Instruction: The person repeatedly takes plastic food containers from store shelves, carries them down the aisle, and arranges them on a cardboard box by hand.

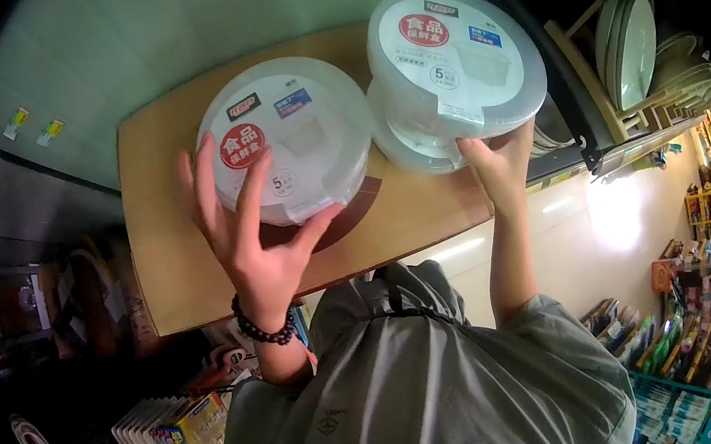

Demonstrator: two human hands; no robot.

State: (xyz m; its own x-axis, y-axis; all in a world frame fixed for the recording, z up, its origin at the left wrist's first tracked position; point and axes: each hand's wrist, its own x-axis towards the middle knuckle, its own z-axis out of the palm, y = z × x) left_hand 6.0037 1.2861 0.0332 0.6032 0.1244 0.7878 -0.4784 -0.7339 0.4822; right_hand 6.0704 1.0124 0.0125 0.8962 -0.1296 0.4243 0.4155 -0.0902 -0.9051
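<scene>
two labelled round tubs, the left tub (317,137) and the right tub (400,50), were over the brown cardboard (175,282); your left hand (254,235) was spread wide across the left tub, two fingers over its label and the thumb at its near edge, with a beaded bracelet (263,327) on the wrist; your right hand (504,157) gripped the near edge of the right tub, which partly covered another tub (409,154), its fingers mostly hidden
</scene>
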